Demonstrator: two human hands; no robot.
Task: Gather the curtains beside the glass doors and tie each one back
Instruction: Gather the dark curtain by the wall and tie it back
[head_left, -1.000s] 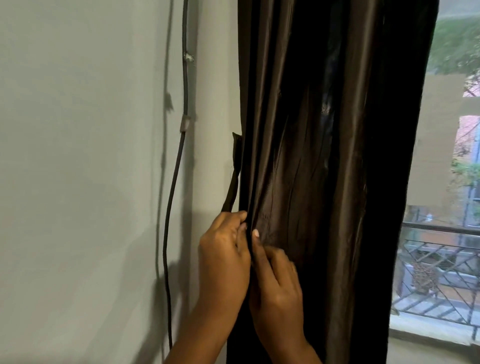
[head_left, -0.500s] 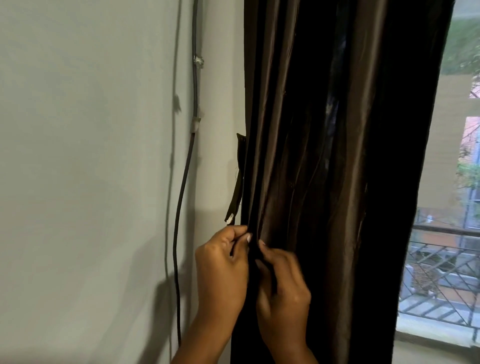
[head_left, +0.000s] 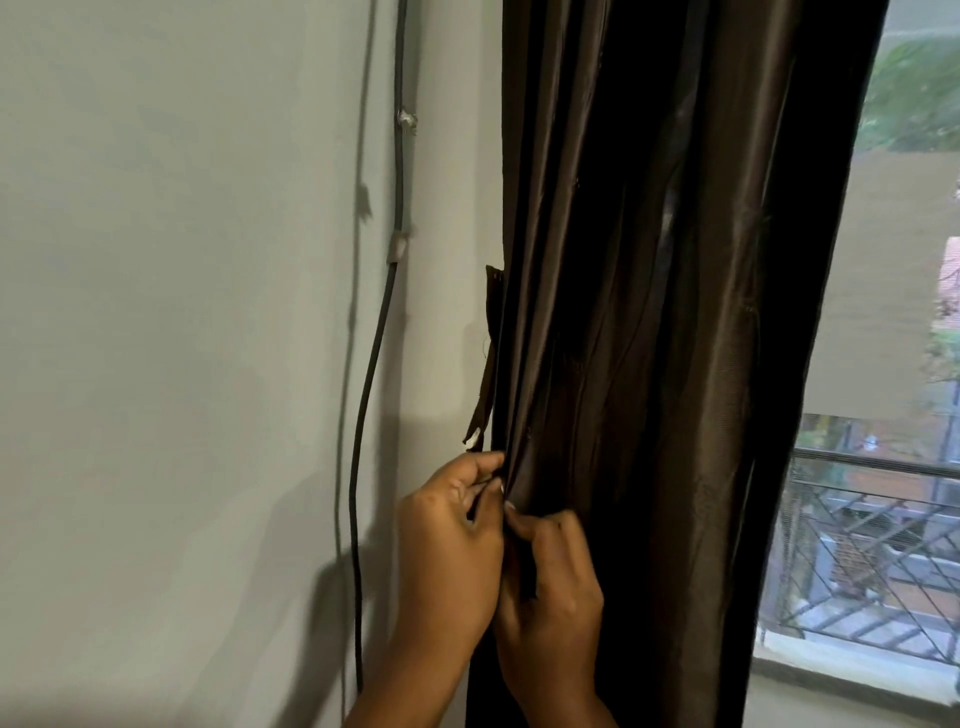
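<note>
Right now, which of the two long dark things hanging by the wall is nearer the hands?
The short brown tie-back strap, hanging against the curtain's left edge and ending just above the left hand. The black cable hangs farther left, clipped to the wall.

Cable (head_left: 371, 364) left of curtain (head_left: 649, 312)

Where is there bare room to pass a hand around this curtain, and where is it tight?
Free: the wall strip between the black cable and the curtain edge, above the tieback strap; also the pane between the curtain's right edge and the balcony railing. Crowded: the curtain's left edge, where left hand and right hand pinch the folds side by side.
</note>
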